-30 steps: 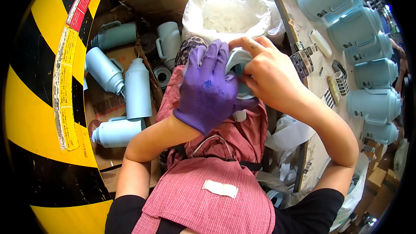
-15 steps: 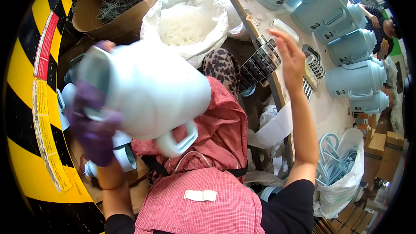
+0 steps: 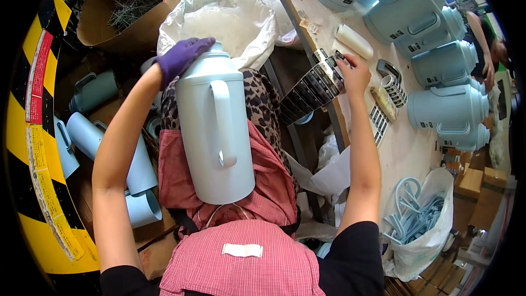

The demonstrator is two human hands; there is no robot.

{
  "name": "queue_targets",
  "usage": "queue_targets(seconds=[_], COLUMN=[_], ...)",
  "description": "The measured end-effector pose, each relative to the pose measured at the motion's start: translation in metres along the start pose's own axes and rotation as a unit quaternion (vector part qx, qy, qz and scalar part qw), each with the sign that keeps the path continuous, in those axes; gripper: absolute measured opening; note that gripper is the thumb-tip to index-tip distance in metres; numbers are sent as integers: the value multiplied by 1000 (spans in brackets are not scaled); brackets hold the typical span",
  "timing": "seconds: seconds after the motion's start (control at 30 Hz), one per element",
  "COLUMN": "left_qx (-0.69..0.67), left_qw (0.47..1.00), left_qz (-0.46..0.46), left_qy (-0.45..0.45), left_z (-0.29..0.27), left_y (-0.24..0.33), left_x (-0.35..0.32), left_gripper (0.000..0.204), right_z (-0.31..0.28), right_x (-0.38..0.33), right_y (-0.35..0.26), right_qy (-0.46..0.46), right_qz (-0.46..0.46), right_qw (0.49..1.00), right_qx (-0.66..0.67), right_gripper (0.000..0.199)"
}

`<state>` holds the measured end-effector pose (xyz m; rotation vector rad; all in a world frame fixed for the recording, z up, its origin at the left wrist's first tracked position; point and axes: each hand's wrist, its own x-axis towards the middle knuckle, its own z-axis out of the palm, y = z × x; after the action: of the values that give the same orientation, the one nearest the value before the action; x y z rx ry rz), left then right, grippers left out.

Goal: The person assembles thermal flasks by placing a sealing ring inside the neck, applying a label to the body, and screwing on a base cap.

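A light blue thermos jug (image 3: pixel 211 137) with a side handle lies across my lap, its handle facing up and its narrow neck pointing away from me. My left hand (image 3: pixel 186 60), in a purple glove, grips the jug around its neck end. Over the edge of the workbench on my right hangs a strip of black labels (image 3: pixel 309 90). The fingers of my bare right hand (image 3: pixel 353 71) pinch this strip near its upper end.
Several finished-looking blue jugs (image 3: pixel 446 107) stand along the workbench (image 3: pixel 402 151), beside a white roll (image 3: pixel 354 41). A bag of blue handles (image 3: pixel 419 246) is at right. Loose blue jug bodies (image 3: pixel 118 148) lie at left. A white sack (image 3: pixel 219 16) and a carton (image 3: pixel 93 22) stand ahead.
The jug has swung from the left onto my lap, neck now away from me. My left hand has moved up to its neck. My right hand has closed on the label strip.
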<state>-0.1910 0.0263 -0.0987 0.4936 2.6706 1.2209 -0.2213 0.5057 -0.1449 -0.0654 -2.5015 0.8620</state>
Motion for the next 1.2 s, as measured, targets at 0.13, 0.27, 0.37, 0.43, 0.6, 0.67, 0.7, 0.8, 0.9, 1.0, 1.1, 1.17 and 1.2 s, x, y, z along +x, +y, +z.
queue_targets(seconds=[0.13, 0.27, 0.37, 0.43, 0.6, 0.67, 0.7, 0.8, 0.9, 1.0, 1.1, 1.17, 1.2], left_qx=[-32, -240, -397, -369, -341, -242, -142, -33, 69, 110, 92, 101, 115], left_qw=[999, 948, 875, 877, 863, 893, 919, 946, 961, 968, 958, 955, 953], left_qz=[-9, -103, -106, -38, 17, 30, 33, 134, 149, 113, 134, 139, 146], left_qy=[8, 184, 255, 306, 372, 378, 365, 294, 225, 198, 237, 241, 241], left_z=[13, 25, 32, 40, 75, 82, 85, 102, 135, 156, 166, 167, 168], left_y=[-16, -25, -21, -14, 8, 24, 34, 59, 74, 71, 62, 58, 57], left_x=[6, -19, -53, -80, -159, -190, -206, -240, -252, -255, -253, -253, -252], left_gripper=[57, 44, 39, 38, 34, 32, 29, 47, 77, 77, 74, 73, 72], right_z=[2, 5, 2, 2, -11, -29, -43, -78, -97, -77, -54, -45, -42], right_x=[-6, 3, 8, 5, -19, -31, -42, -101, -158, -187, -199, -202, -202], right_y=[-8, 2, 9, 10, -24, -55, -74, -135, -182, -207, -215, -216, -216], right_qy=[16, -5, -15, -15, 52, 53, 20, -148, -371, -548, -557, -545, -541], right_qz=[36, 106, 82, 125, -14, -77, -97, 10, 160, 258, 267, 257, 261], right_qw=[999, 980, 982, 982, 995, 994, 993, 966, 846, 710, 695, 703, 701], right_qx=[-8, 167, 167, 138, 81, 60, 64, 213, 347, 359, 367, 378, 383], right_gripper=[28, 25, 24, 21, 13, 10, 10, 11, 29, 33, 27, 23, 22])
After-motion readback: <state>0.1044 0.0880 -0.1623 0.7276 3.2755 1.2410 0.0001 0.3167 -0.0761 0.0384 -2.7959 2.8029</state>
